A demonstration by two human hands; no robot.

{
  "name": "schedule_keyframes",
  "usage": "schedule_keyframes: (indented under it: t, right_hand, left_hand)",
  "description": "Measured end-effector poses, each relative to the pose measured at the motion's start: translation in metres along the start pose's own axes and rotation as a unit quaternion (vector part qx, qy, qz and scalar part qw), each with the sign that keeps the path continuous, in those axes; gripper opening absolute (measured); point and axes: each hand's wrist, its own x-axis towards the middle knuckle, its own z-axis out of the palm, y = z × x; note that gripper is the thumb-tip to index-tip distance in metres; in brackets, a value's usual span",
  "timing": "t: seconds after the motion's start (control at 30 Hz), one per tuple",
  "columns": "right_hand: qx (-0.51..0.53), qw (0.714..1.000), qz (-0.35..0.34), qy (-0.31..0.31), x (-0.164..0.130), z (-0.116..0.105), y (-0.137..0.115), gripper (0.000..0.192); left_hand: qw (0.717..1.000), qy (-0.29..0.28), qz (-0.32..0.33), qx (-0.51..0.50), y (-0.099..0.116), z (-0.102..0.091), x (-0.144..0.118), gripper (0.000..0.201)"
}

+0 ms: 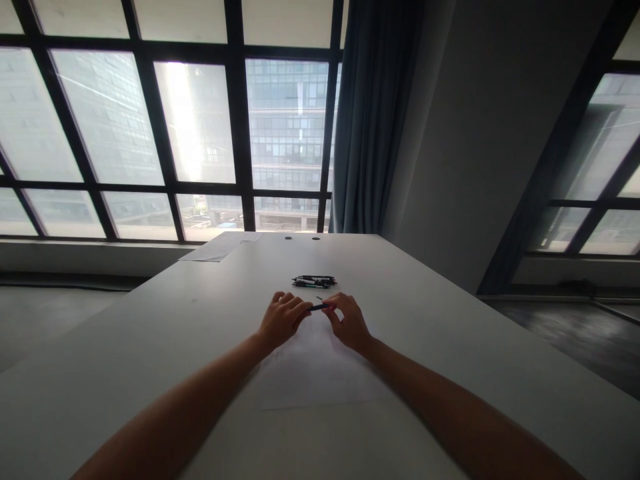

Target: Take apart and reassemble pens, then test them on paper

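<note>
Both of my hands meet over the white table, above a sheet of white paper (320,380). Between them is a dark pen (317,307), lying roughly level. My left hand (284,316) is closed on its left end, with thumb and fingers pinched together. My right hand (348,321) pinches the right end, where a small reddish spot shows near the fingertips. A thin dark sliver, perhaps the pen's clip, sticks up beside the right fingers. Just beyond my hands lies a pile of several black and white pens (314,282), one with a green part.
The long white table (425,320) stretches away toward the windows (285,127). Some papers (220,247) lie at its far left edge. Two dark round holes (302,238) sit near the far end. A blue-grey curtain (367,120) hangs behind, beside a grey pillar (450,147).
</note>
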Motion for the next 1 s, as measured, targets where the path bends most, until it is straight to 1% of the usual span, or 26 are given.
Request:
schedule_keyframes:
  t: [0.07, 0.13, 0.2, 0.33, 0.4, 0.47, 0.73, 0.87, 1.0]
  right_hand:
    - [-0.005, 1.000, 0.010, -0.013, 0.000, -0.001, 0.001, 0.014]
    - [-0.014, 0.999, 0.032, -0.014, 0.002, -0.002, 0.004, 0.018]
    - [-0.028, 0.998, 0.060, -0.001, 0.004, -0.005, 0.009, 0.022]
    - [-0.056, 0.991, 0.114, 0.030, 0.007, -0.011, 0.024, 0.022]
    - [-0.067, 0.988, 0.133, 0.036, 0.008, -0.014, 0.031, 0.021]
    - [-0.076, 0.986, 0.144, 0.033, 0.007, -0.015, 0.036, 0.019]
    - [-0.097, 0.983, 0.155, 0.000, 0.003, -0.010, 0.045, 0.013]
    - [-0.103, 0.981, 0.164, -0.004, 0.003, -0.010, 0.049, 0.013]
    - [-0.111, 0.980, 0.163, -0.006, 0.002, -0.011, 0.052, 0.014]
  left_hand:
    - [1.000, -0.011, 0.002, 0.022, -0.006, -0.002, 0.002, 0.025]
    - [0.998, -0.034, -0.008, 0.050, -0.015, -0.004, 0.003, 0.023]
    - [0.994, -0.069, -0.025, 0.083, -0.026, -0.005, 0.003, 0.021]
    - [0.980, -0.144, -0.052, 0.129, -0.043, -0.004, 0.006, 0.021]
    - [0.973, -0.170, -0.063, 0.142, -0.047, -0.003, 0.008, 0.021]
    - [0.969, -0.185, -0.070, 0.148, -0.050, 0.000, 0.011, 0.022]
    - [0.964, -0.219, -0.087, 0.126, -0.053, 0.011, 0.013, 0.027]
    - [0.969, -0.197, -0.121, 0.083, -0.053, 0.009, 0.010, 0.025]
    - [0.976, -0.162, -0.140, 0.042, -0.045, 0.000, 0.006, 0.027]
